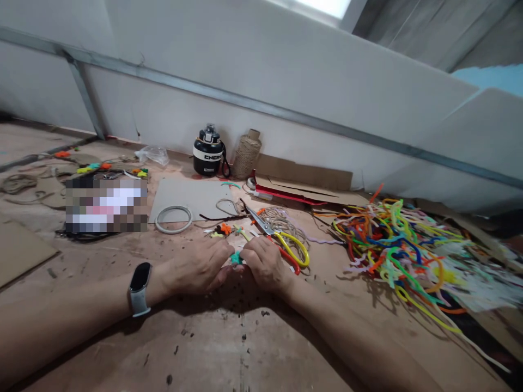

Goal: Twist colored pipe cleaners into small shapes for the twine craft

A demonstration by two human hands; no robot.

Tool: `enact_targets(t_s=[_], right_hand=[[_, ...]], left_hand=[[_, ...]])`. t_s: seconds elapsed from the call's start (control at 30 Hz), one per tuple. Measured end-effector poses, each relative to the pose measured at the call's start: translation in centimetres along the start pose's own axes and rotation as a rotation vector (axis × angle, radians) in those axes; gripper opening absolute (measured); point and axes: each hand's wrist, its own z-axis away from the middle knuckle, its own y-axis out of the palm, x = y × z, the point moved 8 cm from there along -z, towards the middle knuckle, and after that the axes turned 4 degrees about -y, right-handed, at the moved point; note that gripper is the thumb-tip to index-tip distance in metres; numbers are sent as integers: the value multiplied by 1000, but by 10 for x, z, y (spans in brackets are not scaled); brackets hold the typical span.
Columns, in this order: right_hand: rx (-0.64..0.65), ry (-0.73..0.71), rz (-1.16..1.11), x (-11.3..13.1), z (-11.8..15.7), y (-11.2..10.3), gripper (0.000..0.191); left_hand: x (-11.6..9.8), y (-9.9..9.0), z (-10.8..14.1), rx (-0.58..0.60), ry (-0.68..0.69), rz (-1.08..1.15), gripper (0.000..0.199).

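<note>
My left hand (pixel 200 265), with a light-strapped watch (pixel 140 288) on its wrist, pinches a small teal piece of pipe cleaner (pixel 236 258) from the left. From the right, my right hand (pixel 265 262) closes on the same piece, and the fingertips of both hands nearly meet. The fingers cover part of its shape. Just beyond my right hand lie scissors (pixel 281 235) with one yellow and one red handle. Small orange, black and yellow pipe-cleaner pieces (pixel 223 230) rest past my left fingertips, near loose twine (pixel 281 218).
A heap of colourful pipe cleaners (pixel 400 245) spreads at the right. A roll of tape (pixel 174 219) lies on grey cardboard (pixel 196 198). Behind stand a black bottle (pixel 207 152), a twine spool (pixel 247 155) and a cardboard box (pixel 302 177). Cords and a blurred patch lie left.
</note>
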Motion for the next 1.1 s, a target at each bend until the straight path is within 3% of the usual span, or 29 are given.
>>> enact_targets(t_s=[0.3, 0.67, 0.87, 1.03, 1.1], right_hand=[[-43, -4, -105, 1, 2, 1, 20], [-66, -5, -114, 3, -1, -1, 11], [-78, 7, -131, 0, 0, -1, 7], [-69, -38, -227, 2, -2, 1, 10], [-49, -61, -265, 3, -1, 6, 12]], left_hand=[[1, 14, 7, 68, -12, 83, 14], [9, 33, 12, 283, -108, 126, 24], [15, 26, 11, 299, -241, 320, 27], [31, 23, 14, 329, -494, 474, 36], [32, 25, 15, 345, -495, 490, 35]])
